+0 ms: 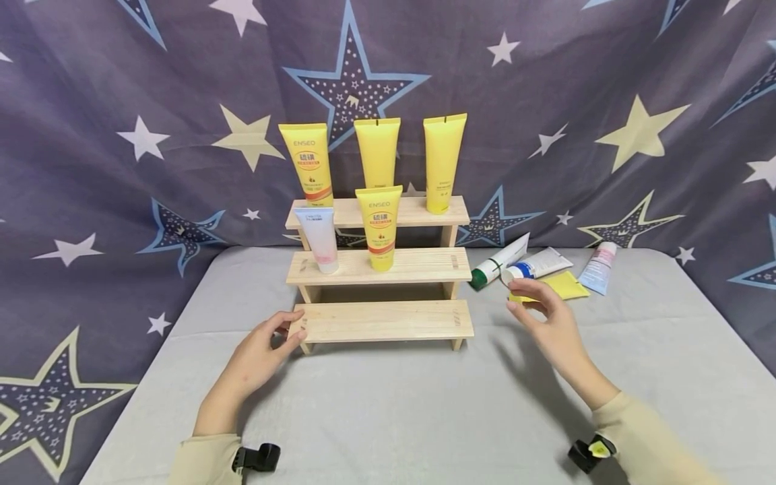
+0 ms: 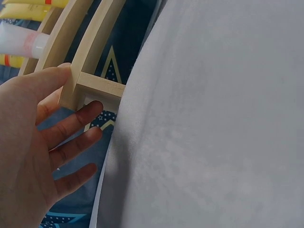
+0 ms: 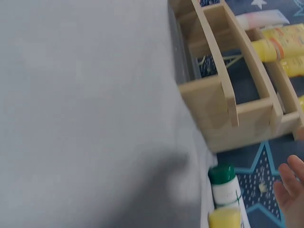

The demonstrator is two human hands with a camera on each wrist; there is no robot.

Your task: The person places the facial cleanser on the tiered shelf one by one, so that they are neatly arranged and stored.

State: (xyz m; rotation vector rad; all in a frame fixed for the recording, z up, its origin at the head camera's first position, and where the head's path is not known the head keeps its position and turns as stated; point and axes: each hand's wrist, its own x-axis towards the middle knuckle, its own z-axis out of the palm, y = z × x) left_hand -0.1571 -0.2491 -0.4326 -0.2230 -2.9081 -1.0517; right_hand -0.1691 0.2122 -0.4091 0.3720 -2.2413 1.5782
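A three-step wooden display stand (image 1: 382,322) is in the middle of the head view. My left hand (image 1: 257,353) pinches the left end of its lowest step between thumb and forefinger; the left wrist view shows the other fingers spread loosely. My right hand (image 1: 550,330) hovers with fingers softly bent and nothing in its grasp. Closest to its fingertips in the head view is a lying yellow tube (image 1: 564,286). Upright on the middle step are a pale blue-pink tube (image 1: 318,237) and a yellow tube (image 1: 380,229). Three more yellow tubes (image 1: 444,162) stand on the top step.
Right of the stand lie a green-capped white tube (image 1: 500,261), a white tube with a blue band (image 1: 539,264) and a pink-and-blue tube (image 1: 598,268). Grey cloth (image 1: 394,417) covers the table. A star-patterned curtain (image 1: 424,40) hangs behind.
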